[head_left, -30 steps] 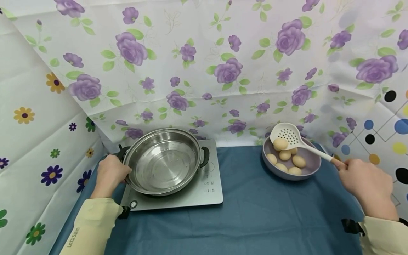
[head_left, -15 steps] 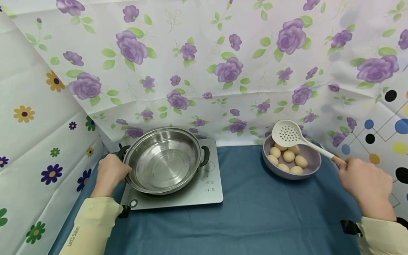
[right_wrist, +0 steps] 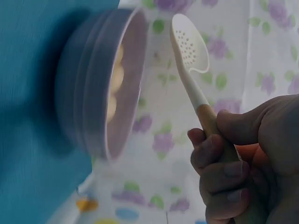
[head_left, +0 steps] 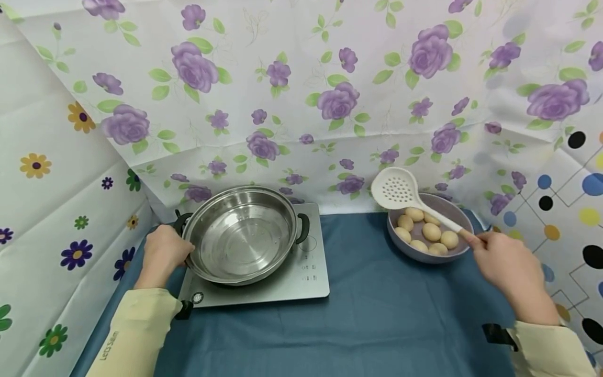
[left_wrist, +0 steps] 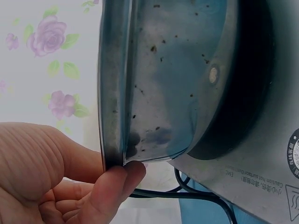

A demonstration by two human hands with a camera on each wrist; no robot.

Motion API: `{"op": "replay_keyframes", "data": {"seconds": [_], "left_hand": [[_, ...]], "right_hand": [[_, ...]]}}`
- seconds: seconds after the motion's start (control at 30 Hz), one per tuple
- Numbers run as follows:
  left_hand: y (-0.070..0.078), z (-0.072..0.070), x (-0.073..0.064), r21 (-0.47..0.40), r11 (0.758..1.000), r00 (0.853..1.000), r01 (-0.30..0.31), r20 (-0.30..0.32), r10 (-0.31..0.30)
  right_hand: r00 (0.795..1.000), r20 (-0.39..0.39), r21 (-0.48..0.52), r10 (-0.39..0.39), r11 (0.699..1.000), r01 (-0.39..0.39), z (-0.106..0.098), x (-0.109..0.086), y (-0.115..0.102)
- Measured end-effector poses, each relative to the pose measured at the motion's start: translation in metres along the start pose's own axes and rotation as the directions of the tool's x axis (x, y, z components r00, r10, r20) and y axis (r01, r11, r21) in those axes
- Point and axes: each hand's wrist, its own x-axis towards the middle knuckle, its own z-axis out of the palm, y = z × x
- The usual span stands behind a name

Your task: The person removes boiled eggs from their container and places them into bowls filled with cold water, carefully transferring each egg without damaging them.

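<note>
My left hand (head_left: pixel 164 254) pinches the rim of a steel pot (head_left: pixel 284 222) between thumb and fingers, beside its black left handle. In the left wrist view the pot's outer wall (left_wrist: pixel 163 88) is speckled with drops. At the right, my right hand (head_left: pixel 511 272) grips the wooden handle of a white slotted spoon (head_left: pixel 394 189). Its perforated head is raised, bare, over the back left of a purple-grey bowl (head_left: pixel 400 245). Several light brown eggs (head_left: pixel 431 231) lie in that bowl. The right wrist view shows the fingers curled round the spoon handle (right_wrist: pixel 208 121), apart from the bowl.
The pot stands on a silver induction cooker (head_left: pixel 301 288), with a black cord (left_wrist: pixel 205 196) behind it. A blue cloth (head_left: pixel 358 314) covers the table. Flowered sheets (head_left: pixel 301 78) hang close at the back, left and right.
The right hand has moved left, carrying the slotted spoon's head up and left off the eggs. An egg that lay at its edge is down in the bowl. The left hand stays put.
</note>
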Motion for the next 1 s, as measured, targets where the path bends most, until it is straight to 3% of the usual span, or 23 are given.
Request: {"op": "replay_keyframes", "data": {"seconds": [0.17,0.4,0.63,1.0], "left_hand": [[-0.001,0.000,0.000,-0.008,1.000,1.000,-0.001,-0.006,0.001],[-0.001,0.002,-0.002,-0.030,0.999,1.000,-0.018,-0.012,0.017],[-0.001,0.001,-0.002,-0.029,1.000,1.000,-0.007,-0.004,0.007],[-0.002,-0.002,-0.002,-0.018,1.000,1.000,0.001,0.002,-0.001]], "right_hand": [[0.996,0.051,0.056,-0.075,0.996,0.072,0.019,-0.002,-0.033],[0.995,0.089,0.140,-0.044,0.990,0.032,0.052,-0.007,-0.068],[0.988,0.157,0.186,0.008,0.982,-0.038,0.078,-0.012,-0.077],[0.984,0.143,0.233,0.107,0.962,-0.139,0.108,-0.003,-0.087]]}}
